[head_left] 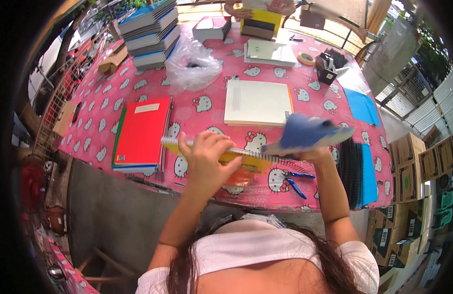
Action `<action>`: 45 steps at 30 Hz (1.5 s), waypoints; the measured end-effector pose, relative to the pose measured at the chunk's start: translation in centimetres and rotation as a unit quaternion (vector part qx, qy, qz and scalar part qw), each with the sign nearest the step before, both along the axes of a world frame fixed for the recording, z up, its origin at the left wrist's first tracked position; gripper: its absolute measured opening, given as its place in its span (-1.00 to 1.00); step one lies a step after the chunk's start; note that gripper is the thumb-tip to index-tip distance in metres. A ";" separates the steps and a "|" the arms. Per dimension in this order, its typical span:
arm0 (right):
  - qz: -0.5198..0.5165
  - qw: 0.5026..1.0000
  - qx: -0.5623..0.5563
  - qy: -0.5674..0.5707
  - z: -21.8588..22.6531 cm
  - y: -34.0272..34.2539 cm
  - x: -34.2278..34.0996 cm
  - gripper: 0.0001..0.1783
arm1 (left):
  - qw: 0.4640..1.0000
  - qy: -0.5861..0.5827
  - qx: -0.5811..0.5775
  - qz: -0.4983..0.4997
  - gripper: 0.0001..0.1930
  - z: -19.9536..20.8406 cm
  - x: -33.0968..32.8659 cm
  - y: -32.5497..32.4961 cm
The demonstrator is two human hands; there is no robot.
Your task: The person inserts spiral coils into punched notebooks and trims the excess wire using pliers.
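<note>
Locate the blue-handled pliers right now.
In the head view, the blue-handled pliers lie right of centre on the pink tablecloth, between the yellow spiral notebook and the black spirals.

Left fingers (214, 145) hold a yellow notebook (255, 163) near blue-handled pliers (300, 175).

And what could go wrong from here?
The spiral coil's trailing end could snag on the pliers close beside it. The blurred blue tool in the right hand could bump the yellow notebook gripped by the left hand. The pliers, near the table's front edge, might get knocked off.
</note>
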State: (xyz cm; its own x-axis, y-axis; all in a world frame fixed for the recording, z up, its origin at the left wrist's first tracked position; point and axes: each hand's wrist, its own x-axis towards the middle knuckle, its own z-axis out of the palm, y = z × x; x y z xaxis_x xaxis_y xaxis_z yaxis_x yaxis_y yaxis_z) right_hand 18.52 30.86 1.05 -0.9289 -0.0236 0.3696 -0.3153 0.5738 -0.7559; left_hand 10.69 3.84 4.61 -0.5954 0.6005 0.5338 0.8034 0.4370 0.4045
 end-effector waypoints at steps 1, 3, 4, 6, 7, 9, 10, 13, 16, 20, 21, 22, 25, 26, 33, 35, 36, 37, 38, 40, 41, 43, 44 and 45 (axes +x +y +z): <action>0.001 0.997 -0.035 -0.071 0.1 -0.3 -0.6 -0.50 | 1.000 0.000 0.000 0.007 -0.69 0.2 -0.6 0.0; -0.052 0.991 -0.024 -0.122 0.5 -1.0 -1.6 -0.54 | 1.000 0.001 -0.003 0.019 -0.66 0.5 -1.3 -0.5; -0.097 0.990 0.021 -0.104 0.6 -1.2 -1.9 -0.56 | 0.999 -0.002 -0.009 0.040 -0.66 0.3 -1.1 -1.0; 0.014 0.995 -0.084 -0.050 0.1 -0.5 -1.8 -0.56 | 0.995 -0.002 -0.004 0.098 -0.65 -0.2 -1.0 -1.8; 0.016 0.995 -0.072 -0.063 -0.6 -0.4 -2.2 -0.55 | 0.995 -0.012 0.001 0.103 -0.65 -0.3 -1.1 -1.8; -0.040 0.992 0.017 -0.118 -0.7 -1.4 -3.4 -0.53 | 0.995 -0.026 0.003 0.096 -0.64 0.0 -1.8 -1.6; -0.092 0.978 0.098 -0.160 -0.6 -1.8 -3.9 -0.52 | 0.995 -0.034 0.000 0.092 -0.64 -0.3 -1.6 -2.0; 0.011 0.983 0.166 0.081 1.0 -2.5 -4.8 -0.46 | 0.994 -0.031 0.028 0.102 -0.62 -0.8 -2.4 -3.1; -0.046 0.978 0.033 -0.199 -0.7 -3.3 -6.3 -0.36 | 0.996 -0.047 0.032 0.073 -0.60 -1.0 -3.0 -2.9; 0.118 0.990 0.065 0.052 0.0 -2.6 -8.0 -0.42 | 0.993 -0.057 0.072 0.075 -0.57 -1.3 -4.5 -3.9; 0.077 0.995 0.039 -0.048 1.0 -4.7 -8.2 -0.41 | 0.992 -0.063 0.074 0.081 -0.57 -1.4 -4.8 -4.4; 0.029 0.989 0.015 -0.146 2.3 -6.8 -8.2 -0.41 | 0.991 -0.067 0.072 0.086 -0.57 -1.2 -5.0 -5.0; 0.053 0.955 -0.237 -0.172 1.1 -7.0 -9.1 -0.49 | 0.977 -0.099 0.168 0.090 -0.62 -2.2 -5.3 -7.2; 0.127 0.923 -0.334 -0.141 0.8 -7.2 -8.6 -0.49 | 0.977 -0.068 0.180 0.088 -0.62 -3.1 -5.4 -7.3; 0.145 0.976 -0.161 0.029 1.7 -10.0 -11.1 -0.66 | 0.953 -0.155 0.260 0.025 -0.45 -4.2 -7.6 -6.3; 0.131 0.985 -0.107 -0.006 1.6 -10.8 -11.7 -0.68 | 0.920 -0.237 0.310 0.042 -0.44 -4.0 -7.2 -7.1; 0.016 0.999 0.034 -0.040 1.0 -10.1 -12.0 -0.68 | 0.902 -0.273 0.333 0.044 -0.44 -3.9 -7.1 -7.4; 0.031 0.995 0.077 -0.060 -0.6 -8.5 -13.4 -0.67 | 0.890 -0.296 0.343 0.040 -0.46 -4.2 -6.9 -7.7; 0.061 0.990 -0.092 -0.082 0.7 -8.8 -13.5 -0.68 | 0.878 -0.314 0.360 0.027 -0.49 -4.1 -7.4 -7.4; 0.126 0.943 -0.292 -0.099 2.1 -10.4 -12.7 -0.66 | 0.857 -0.332 0.395 -0.002 -0.54 -4.8 -7.8 -7.6; 0.124 0.978 -0.152 -0.070 1.8 -10.0 -13.6 -0.64 | 0.850 -0.326 0.413 -0.030 -0.57 -5.2 -8.4 -7.2; 0.124 0.982 0.139 0.042 -0.1 -8.4 -14.7 -0.58 | 0.848 -0.329 0.413 -0.046 -0.61 -6.2 -8.6 -7.6; 0.117 0.993 0.013 -0.030 0.4 -8.9 -14.6 -0.58 | 0.855 -0.330 0.399 -0.041 -0.63 -6.7 -9.0 -7.9; 0.094 0.984 -0.119 -0.089 1.0 -9.3 -14.1 -0.58 | 0.858 -0.333 0.389 -0.039 -0.64 -6.8 -9.2 -8.0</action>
